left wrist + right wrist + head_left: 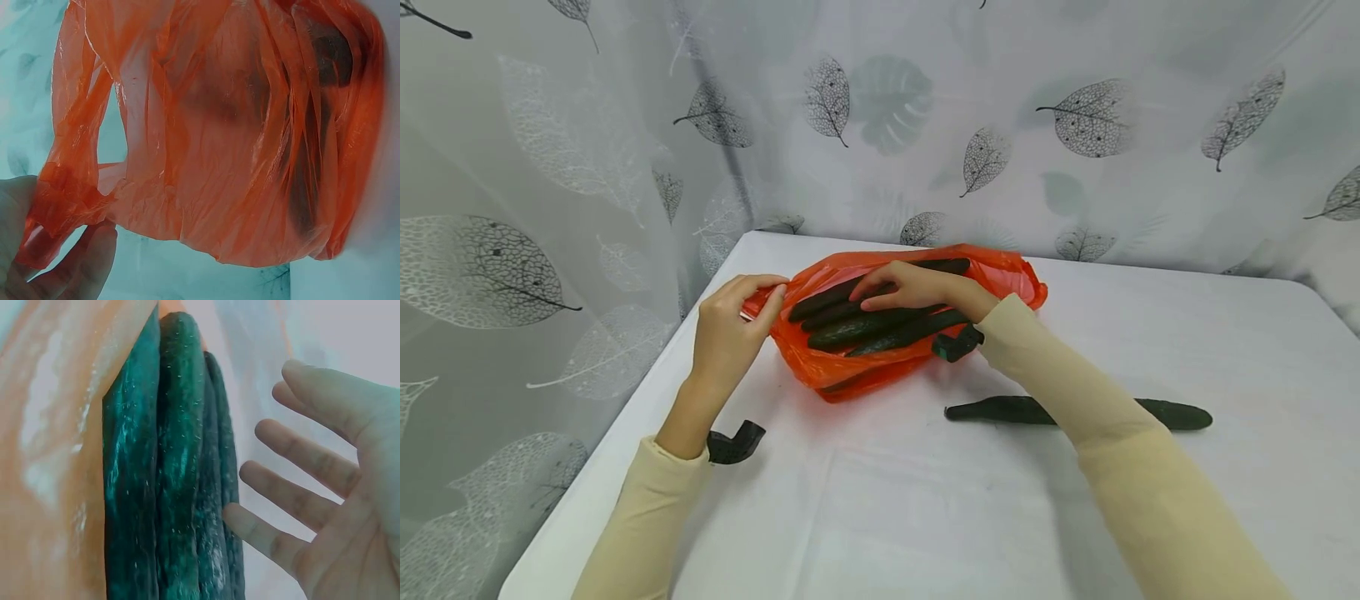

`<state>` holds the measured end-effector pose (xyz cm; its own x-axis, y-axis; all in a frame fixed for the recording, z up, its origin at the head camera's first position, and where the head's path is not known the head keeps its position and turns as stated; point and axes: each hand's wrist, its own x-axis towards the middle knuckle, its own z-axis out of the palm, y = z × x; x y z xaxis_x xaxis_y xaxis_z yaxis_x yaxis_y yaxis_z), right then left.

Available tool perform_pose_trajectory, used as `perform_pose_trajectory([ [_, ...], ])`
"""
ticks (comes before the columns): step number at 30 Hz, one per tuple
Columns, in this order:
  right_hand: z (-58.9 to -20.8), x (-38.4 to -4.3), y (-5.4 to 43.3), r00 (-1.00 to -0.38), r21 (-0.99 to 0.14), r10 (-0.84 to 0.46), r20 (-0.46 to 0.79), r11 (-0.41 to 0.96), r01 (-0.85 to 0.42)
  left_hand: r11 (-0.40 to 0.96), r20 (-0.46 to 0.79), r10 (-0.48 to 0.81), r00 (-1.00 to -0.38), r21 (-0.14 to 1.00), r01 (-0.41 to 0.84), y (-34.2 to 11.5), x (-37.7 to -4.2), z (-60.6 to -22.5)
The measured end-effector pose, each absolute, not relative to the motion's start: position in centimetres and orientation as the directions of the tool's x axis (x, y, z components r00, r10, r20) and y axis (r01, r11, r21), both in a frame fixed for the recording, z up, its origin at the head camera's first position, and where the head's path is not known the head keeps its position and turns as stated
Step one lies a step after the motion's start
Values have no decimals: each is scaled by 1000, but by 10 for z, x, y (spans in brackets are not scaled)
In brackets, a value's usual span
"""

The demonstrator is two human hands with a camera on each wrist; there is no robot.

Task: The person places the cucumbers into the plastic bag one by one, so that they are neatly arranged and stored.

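An orange-red plastic bag [857,379] lies on the table with its mouth open, and several dark green cucumbers [850,332] rest side by side inside it. At the bag's left end my left hand [727,325] pinches the gathered plastic between thumb and fingers; the left wrist view shows the bag's handle [65,200] in that grip. Over the bag's opening is my right hand [910,285], its fingers spread and holding nothing. In the right wrist view these fingers [294,500] are beside the cucumbers [181,456]; whether one fingertip touches cannot be told.
One more cucumber [1176,414] lies on the white table [887,508] in front of the bag, partly covered by my right forearm. A leaf-patterned curtain [910,108] hangs behind the table and along its left side.
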<state>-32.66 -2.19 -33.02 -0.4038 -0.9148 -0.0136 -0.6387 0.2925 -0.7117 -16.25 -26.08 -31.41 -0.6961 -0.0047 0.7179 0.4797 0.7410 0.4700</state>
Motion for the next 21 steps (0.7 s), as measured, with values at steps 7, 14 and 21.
perform_pose_trajectory([
  [7,-327,-322,2,-435,-740,-900,30,272,-615,745,714,-10,-700,472,470,-259,-162,-315],
  [14,-324,-306,25,-470,-750,-880,69,264,-606,754,710,4,-704,461,469,-258,-161,-316],
  [21,-326,-292,40,-464,-723,-882,84,267,-637,753,710,3,-704,462,469,-259,-162,-315],
])
